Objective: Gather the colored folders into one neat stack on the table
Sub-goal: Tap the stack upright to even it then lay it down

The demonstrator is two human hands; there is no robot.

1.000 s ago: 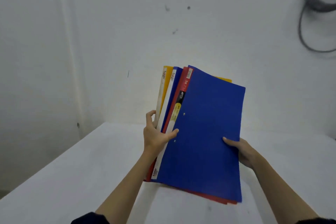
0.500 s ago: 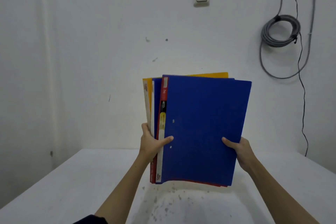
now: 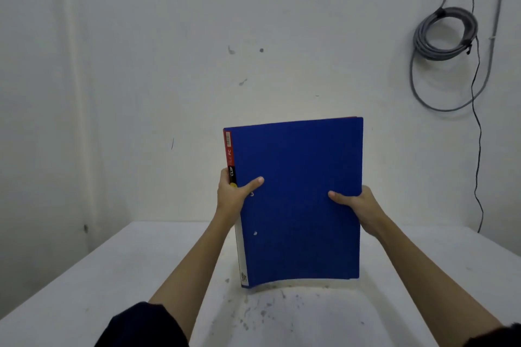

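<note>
- The stack of folders (image 3: 298, 200) stood upright at 12 o'clock, its bottom edge resting on or just above the white table (image 3: 84, 276); which one could not be told.
- A blue folder faced the camera, with a red spine (image 3: 229, 149) showing at its 9 o'clock edge.
- The left hand (image 3: 234, 197) was closed on the stack's 9 o'clock edge, thumb across the blue cover.
- The right hand (image 3: 358, 207) clasped the 3 o'clock edge, thumb on front.
</note>
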